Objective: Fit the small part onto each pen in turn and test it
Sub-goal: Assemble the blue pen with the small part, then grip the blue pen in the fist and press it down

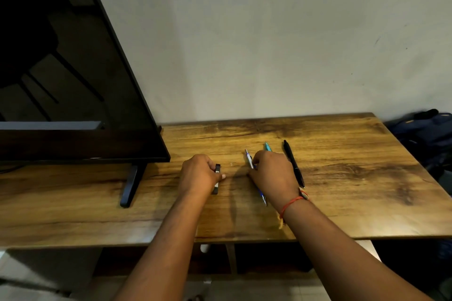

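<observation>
Silver pen (249, 161) pinched by right grip (272, 173); black part (216, 178) clutched in left grip (199, 173); teal pen (267, 146) easily knocked aside.

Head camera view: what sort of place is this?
Likely a room in a home or small office, not a workshop: a wooden table against a plain, scuffed wall, a large dark flat screen standing on it at the left, and a dark bag beside it on the right.

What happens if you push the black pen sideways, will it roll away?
It would probably roll a little: the black pen looks round and lies on the flat wooden table. It likely feels light and stiff, since it is thin and straight.
</observation>
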